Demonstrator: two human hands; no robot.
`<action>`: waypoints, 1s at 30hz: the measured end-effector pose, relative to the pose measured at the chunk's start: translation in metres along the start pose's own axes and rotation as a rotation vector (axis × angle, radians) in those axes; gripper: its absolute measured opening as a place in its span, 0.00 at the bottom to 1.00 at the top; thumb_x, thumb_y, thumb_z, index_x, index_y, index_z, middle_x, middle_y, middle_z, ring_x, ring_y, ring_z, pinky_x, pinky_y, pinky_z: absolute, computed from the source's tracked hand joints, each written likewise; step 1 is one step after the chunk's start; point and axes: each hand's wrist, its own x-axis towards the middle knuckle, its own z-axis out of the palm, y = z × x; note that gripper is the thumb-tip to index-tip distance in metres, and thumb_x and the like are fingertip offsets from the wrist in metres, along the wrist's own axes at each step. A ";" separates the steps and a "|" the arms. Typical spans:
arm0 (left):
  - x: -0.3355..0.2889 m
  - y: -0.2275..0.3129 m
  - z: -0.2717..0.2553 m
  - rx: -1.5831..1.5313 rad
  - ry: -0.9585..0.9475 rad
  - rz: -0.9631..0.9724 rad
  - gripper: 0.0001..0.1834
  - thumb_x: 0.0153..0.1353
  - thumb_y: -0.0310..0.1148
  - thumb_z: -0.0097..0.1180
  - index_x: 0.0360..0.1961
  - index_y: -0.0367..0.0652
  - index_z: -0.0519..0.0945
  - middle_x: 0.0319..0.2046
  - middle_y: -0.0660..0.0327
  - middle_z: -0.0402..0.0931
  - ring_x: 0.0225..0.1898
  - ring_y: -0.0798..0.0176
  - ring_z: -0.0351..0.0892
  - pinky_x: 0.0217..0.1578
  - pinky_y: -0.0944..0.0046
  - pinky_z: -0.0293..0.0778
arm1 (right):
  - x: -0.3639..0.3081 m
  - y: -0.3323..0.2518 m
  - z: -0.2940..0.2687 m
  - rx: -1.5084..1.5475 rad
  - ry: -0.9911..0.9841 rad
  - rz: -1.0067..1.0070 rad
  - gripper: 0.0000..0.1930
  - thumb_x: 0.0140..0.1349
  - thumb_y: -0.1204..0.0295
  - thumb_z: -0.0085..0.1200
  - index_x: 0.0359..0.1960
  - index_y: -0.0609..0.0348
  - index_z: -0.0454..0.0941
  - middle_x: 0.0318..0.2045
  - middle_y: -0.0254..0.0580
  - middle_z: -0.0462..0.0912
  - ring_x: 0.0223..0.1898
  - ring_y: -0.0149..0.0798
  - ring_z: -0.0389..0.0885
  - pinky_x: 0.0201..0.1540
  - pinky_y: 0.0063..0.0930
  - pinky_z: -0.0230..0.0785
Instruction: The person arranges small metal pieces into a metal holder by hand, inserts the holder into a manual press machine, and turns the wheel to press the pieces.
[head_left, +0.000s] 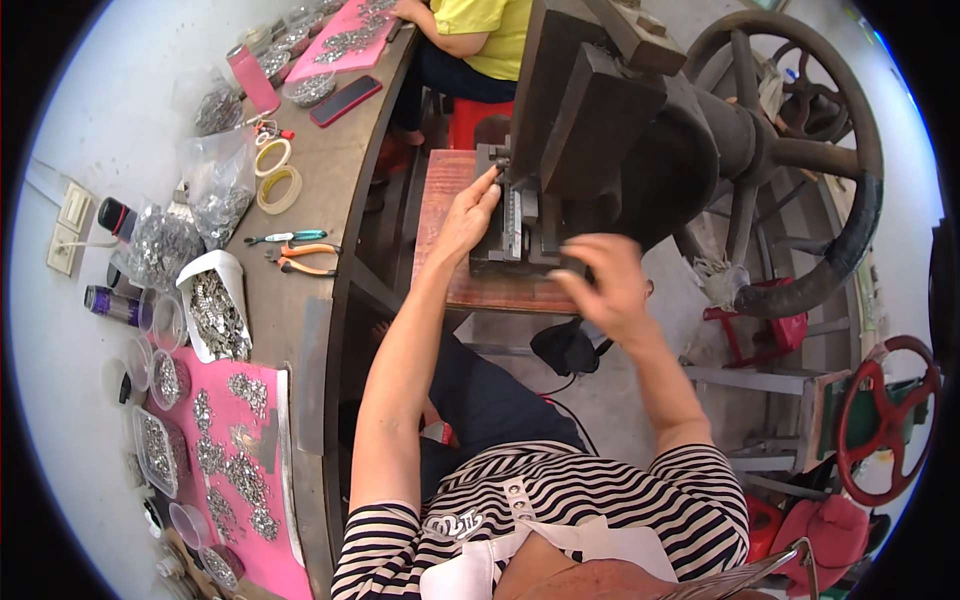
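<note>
Touching jig (530, 208): L hand (466, 215); R hand (608, 285) nr.

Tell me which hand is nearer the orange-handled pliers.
Left. The left hand is right of the orange-handled pliers, past the edge of the workbench, at the press fixture; the right hand, blurred, is farther right, on the fixture's other side.

We wear a shirt (545, 480) in dark and cream stripes, its collar (630, 543) white. Around us we see a blackish press (605, 125), a streaky reddish-brown board (440, 185), orange-handled pliers (281, 257), a pink mat (277, 505), a co-worker's yellow top (487, 28), a red stool (465, 122) and a dark-red wheel (888, 418).
</note>
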 end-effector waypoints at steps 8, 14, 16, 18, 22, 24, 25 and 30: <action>-0.056 0.013 0.007 0.220 -0.177 0.101 0.57 0.55 0.56 0.69 0.77 0.36 0.56 0.78 0.52 0.53 0.79 0.52 0.51 0.76 0.52 0.44 | -0.070 0.044 -0.169 -0.312 0.935 0.334 0.19 0.67 0.66 0.58 0.52 0.69 0.74 0.44 0.50 0.79 0.47 0.41 0.80 0.63 0.39 0.65; -0.061 0.005 0.005 0.475 -0.100 0.171 0.64 0.47 0.59 0.74 0.77 0.35 0.55 0.77 0.49 0.54 0.79 0.49 0.47 0.76 0.39 0.37 | -0.024 0.031 -0.166 0.019 0.645 0.595 0.08 0.65 0.80 0.62 0.34 0.61 0.73 0.23 0.37 0.79 0.25 0.31 0.79 0.36 0.27 0.72; -0.056 0.007 0.009 0.478 -0.114 0.193 0.64 0.46 0.59 0.74 0.76 0.35 0.56 0.77 0.48 0.54 0.80 0.49 0.46 0.76 0.39 0.37 | 0.005 0.013 -0.202 -0.064 0.550 0.646 0.11 0.64 0.72 0.65 0.34 0.60 0.73 0.22 0.37 0.78 0.23 0.30 0.77 0.31 0.26 0.69; -0.053 0.006 0.007 0.500 -0.110 0.203 0.64 0.46 0.59 0.74 0.76 0.35 0.57 0.76 0.48 0.55 0.80 0.48 0.45 0.76 0.39 0.36 | 0.045 0.004 -0.227 -0.082 0.462 0.680 0.17 0.62 0.64 0.67 0.40 0.62 0.74 0.21 0.34 0.75 0.21 0.29 0.75 0.29 0.22 0.65; -0.036 0.012 0.017 0.596 -0.134 0.208 0.63 0.46 0.60 0.74 0.75 0.35 0.59 0.76 0.47 0.57 0.80 0.46 0.44 0.75 0.38 0.36 | 0.113 0.025 -0.274 -0.080 0.265 0.639 0.17 0.65 0.61 0.63 0.40 0.62 0.74 0.19 0.31 0.72 0.19 0.25 0.70 0.25 0.21 0.64; -0.031 0.015 0.017 0.683 -0.144 0.199 0.63 0.46 0.60 0.74 0.75 0.35 0.59 0.76 0.48 0.57 0.80 0.45 0.44 0.75 0.37 0.36 | 0.136 0.044 -0.292 0.064 0.062 0.695 0.14 0.67 0.63 0.61 0.38 0.61 0.73 0.20 0.31 0.72 0.19 0.25 0.70 0.26 0.20 0.64; -0.029 0.015 0.019 0.681 -0.142 0.203 0.63 0.46 0.60 0.74 0.75 0.35 0.59 0.76 0.48 0.57 0.80 0.45 0.44 0.75 0.37 0.36 | 0.142 0.042 -0.291 0.061 0.063 0.692 0.14 0.67 0.63 0.61 0.38 0.61 0.73 0.20 0.31 0.72 0.19 0.25 0.70 0.26 0.20 0.64; -0.028 0.012 0.015 0.679 -0.148 0.199 0.62 0.47 0.61 0.72 0.75 0.34 0.60 0.75 0.47 0.57 0.79 0.45 0.46 0.75 0.36 0.35 | 0.117 0.034 -0.279 0.167 0.214 0.657 0.12 0.69 0.66 0.58 0.40 0.63 0.72 0.23 0.35 0.73 0.21 0.26 0.72 0.26 0.22 0.67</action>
